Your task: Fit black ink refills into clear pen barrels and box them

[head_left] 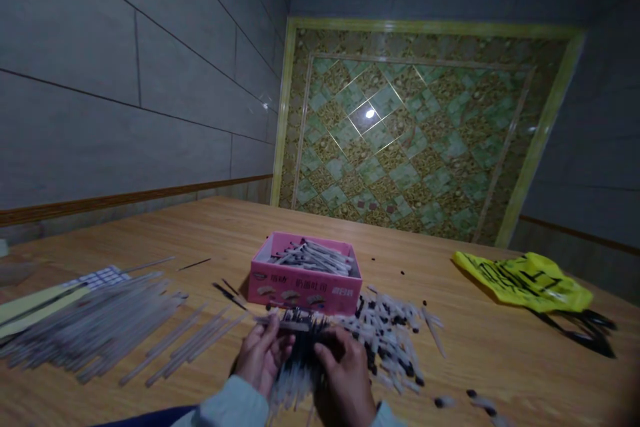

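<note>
The left hand (264,355) has its grip pinched around a slim, greyish plastic tube (296,326); I cannot tell what the curled right hand (346,368) grips. A pink rectangular box (305,293) sits at twelve o'clock, short black-and-white pieces (391,328) at two.

Over a tan wood-grain tabletop (415,257), the left hand (265,355) pinches a slim pale stick (295,325) before an open pink printed box (305,293) of thin grey sticks (320,258); the right hand (346,368) curls near small white black-ended pieces (393,330).
</note>
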Demonstrator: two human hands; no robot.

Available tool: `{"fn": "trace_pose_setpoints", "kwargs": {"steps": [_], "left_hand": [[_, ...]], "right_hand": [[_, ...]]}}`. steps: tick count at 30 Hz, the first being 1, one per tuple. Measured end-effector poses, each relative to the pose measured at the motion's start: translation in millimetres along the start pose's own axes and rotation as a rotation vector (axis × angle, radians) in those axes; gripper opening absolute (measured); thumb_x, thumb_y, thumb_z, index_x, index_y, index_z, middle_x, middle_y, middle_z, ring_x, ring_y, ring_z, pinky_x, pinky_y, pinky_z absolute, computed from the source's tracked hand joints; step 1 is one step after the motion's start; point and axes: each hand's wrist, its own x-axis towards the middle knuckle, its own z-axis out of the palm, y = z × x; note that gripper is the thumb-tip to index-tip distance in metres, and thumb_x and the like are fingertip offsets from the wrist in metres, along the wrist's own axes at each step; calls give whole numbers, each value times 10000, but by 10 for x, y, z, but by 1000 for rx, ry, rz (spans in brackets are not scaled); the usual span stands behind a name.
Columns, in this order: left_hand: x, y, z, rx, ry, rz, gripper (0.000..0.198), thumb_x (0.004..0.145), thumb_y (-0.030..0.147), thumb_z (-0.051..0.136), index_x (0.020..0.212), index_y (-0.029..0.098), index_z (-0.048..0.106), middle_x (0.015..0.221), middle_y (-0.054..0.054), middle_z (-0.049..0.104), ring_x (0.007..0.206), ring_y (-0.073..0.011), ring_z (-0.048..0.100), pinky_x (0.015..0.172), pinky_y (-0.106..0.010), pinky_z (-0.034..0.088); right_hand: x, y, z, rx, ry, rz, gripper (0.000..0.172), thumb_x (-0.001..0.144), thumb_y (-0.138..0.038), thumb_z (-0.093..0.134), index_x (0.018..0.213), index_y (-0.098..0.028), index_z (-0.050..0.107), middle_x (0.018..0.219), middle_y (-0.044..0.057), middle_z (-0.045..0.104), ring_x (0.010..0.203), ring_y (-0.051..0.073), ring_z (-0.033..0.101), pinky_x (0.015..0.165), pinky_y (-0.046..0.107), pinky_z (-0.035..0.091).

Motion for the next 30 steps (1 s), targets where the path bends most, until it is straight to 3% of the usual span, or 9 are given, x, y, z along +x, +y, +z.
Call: {"fn": "trace_pose_setpoints", "kwargs": {"steps": [3, 7, 12, 16, 18, 26, 30], "left_hand": [[54, -17, 57, 81, -49, 56, 108, 764, 86, 620, 822, 132, 541, 634, -50, 697, 503, -134, 655, 439, -195, 522], [130, 15, 100, 174, -119, 79, 233, 690, 143, 716, 833, 143, 531, 656, -35, 692, 527, -140, 658, 467, -210, 531], [79, -9, 6, 220, -97, 0, 389, 568, 172, 805, 840, 146, 529, 642, -44, 700, 546, -175, 677, 490, -227, 547], [12, 11, -37, 194, -35, -4, 448, 522, 164, 824, 862, 158, 532, 674, -50, 719, 578, -191, 686, 513, -238, 557], [8, 25, -37, 198, -27, -19, 439, 529, 164, 820, 863, 152, 535, 670, -60, 721, 568, -186, 680, 510, -239, 555], [46, -14, -84, 180, -17, -82, 390, 514, 141, 824, 807, 135, 567, 674, -86, 729, 564, -183, 678, 509, -242, 560], [67, -22, -109, 175, -16, -81, 400, 516, 145, 825, 810, 137, 555, 677, -94, 732, 566, -189, 682, 516, -246, 562]], "right_hand": [[-24, 57, 52, 159, 67, 10, 32, 705, -192, 587, 704, -165, 606, 679, 40, 648, 682, 204, 610, 629, 262, 475], [14, 253, 57, 190, 163, 12, 154, 707, -319, 614, 689, -166, 609, 612, 35, 616, 599, 186, 577, 561, 248, 456], [8, 346, 115, 163, 233, 11, 214, 677, -383, 648, 690, -172, 618, 595, 32, 608, 547, 169, 555, 502, 227, 441], [-35, 290, 125, 245, 208, 15, 293, 711, -442, 628, 854, -191, 672, 768, 73, 686, 704, 211, 637, 631, 256, 502], [-44, 270, 104, 231, 190, -2, 276, 732, -449, 620, 845, -209, 694, 820, 83, 695, 762, 224, 644, 676, 269, 506], [-31, 297, 82, 245, 138, -60, 242, 731, -422, 624, 772, -199, 709, 735, 67, 676, 713, 211, 635, 638, 262, 505], [-41, 349, 70, 292, 162, 15, 305, 735, -439, 627, 921, -218, 727, 920, 97, 713, 871, 251, 653, 764, 312, 511]]}}
